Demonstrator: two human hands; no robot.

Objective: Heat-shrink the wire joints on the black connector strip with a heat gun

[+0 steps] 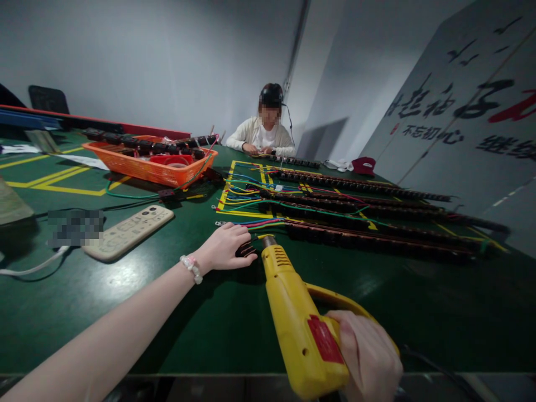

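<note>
My right hand [368, 354] is wrapped around the handle of a yellow heat gun [293, 312] with a red panel on its side. The gun's metal nozzle points away from me, its tip close to the fingers of my left hand [228, 247]. Those fingers are curled over a small dark piece with wires [247, 249], partly hidden beneath them. Just beyond lies a bundle of coloured wires [263, 223], blue, pink, green and yellow, running into a long black strip [355, 237] on the green table [201, 335].
Several more long black wired strips [364, 186] lie at the right. An orange basket [154, 170] holding dark strips stands at the back left. Nearer is a beige power strip [129, 231] with a cable. A co-worker [264, 134] sits across, hands on the table.
</note>
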